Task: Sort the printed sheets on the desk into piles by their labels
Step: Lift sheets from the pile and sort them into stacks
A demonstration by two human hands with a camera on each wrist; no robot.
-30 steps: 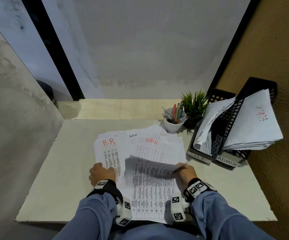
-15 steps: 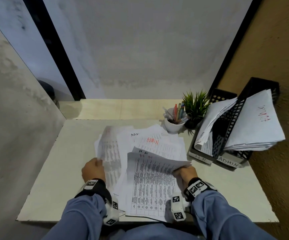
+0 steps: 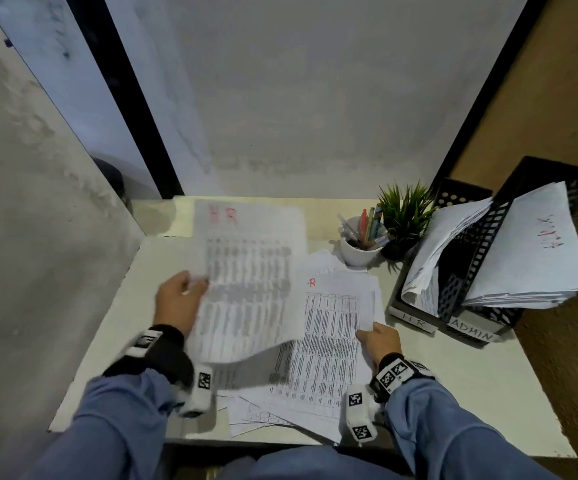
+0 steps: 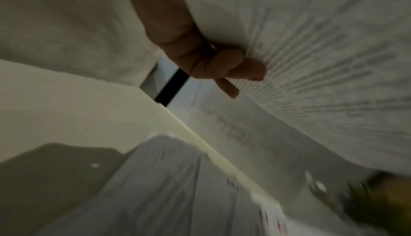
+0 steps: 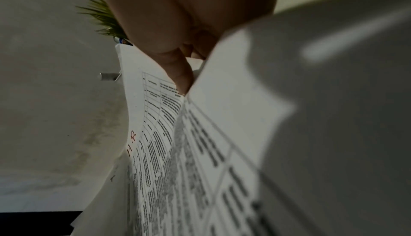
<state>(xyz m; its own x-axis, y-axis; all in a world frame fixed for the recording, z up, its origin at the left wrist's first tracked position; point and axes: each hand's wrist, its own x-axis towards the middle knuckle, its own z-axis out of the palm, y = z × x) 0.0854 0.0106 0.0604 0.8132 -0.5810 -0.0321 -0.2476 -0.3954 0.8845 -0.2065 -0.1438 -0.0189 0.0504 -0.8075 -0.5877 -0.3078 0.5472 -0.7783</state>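
My left hand (image 3: pixel 180 299) pinches the left edge of a printed sheet marked H.R in red (image 3: pixel 249 271), raised off the desk and blurred; the left wrist view shows my fingers (image 4: pixel 224 67) curled on that sheet (image 4: pixel 322 64). My right hand (image 3: pixel 377 337) pinches the right edge of another H.R sheet (image 3: pixel 332 327) lying on top of the loose pile (image 3: pixel 280 414); the thumb (image 5: pixel 180 74) presses on its table print (image 5: pixel 160 134). Further sheets fan out beneath, mostly hidden.
A black two-slot file rack (image 3: pixel 471 282) labelled HR and ADMIN stands at the right, both slots holding papers. A white pen cup (image 3: pixel 360 247) and a small green plant (image 3: pixel 405 216) sit behind the pile. Walls close in left and behind; the desk front edge (image 3: pixel 280 441) is near.
My left hand has lifted the H.R sheet up and away from the pile. My right hand stays at the right edge, and a second H.R sheet now shows on top.
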